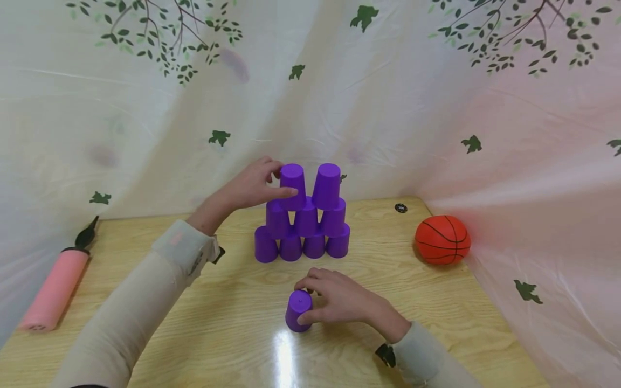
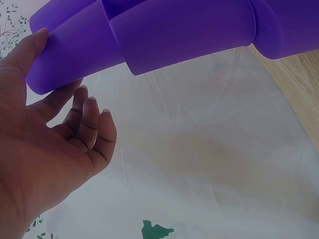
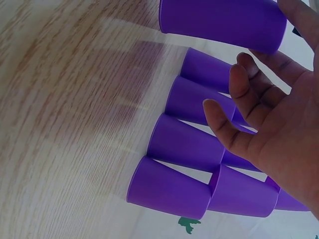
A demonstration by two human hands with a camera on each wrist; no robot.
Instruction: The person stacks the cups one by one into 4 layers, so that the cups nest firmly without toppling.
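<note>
Purple cups stand upside down in a stepped stack: several in the bottom row [image 1: 266, 246], three in the middle row [image 1: 305, 220] and two on top. My left hand [image 1: 253, 184] pinches the upper left cup [image 1: 292, 182] between thumb and index finger, its other fingers loosely bent in the left wrist view. Beside it, the upper right cup [image 1: 327, 186] stands slightly apart. In front of the stack, my right hand [image 1: 345, 300] holds a single upside-down purple cup [image 1: 296, 311] by its upper part, thumb on the near side and index finger on the far side.
A red basketball-patterned ball [image 1: 442, 240] sits at the wooden table's [image 1: 213, 318] right edge. On the left lies a pink hand pump [image 1: 57, 288] with a black nozzle. A small black disc [image 1: 400, 208] is at the back right. Leaf-printed sheeting [image 1: 310, 108] rises behind the table.
</note>
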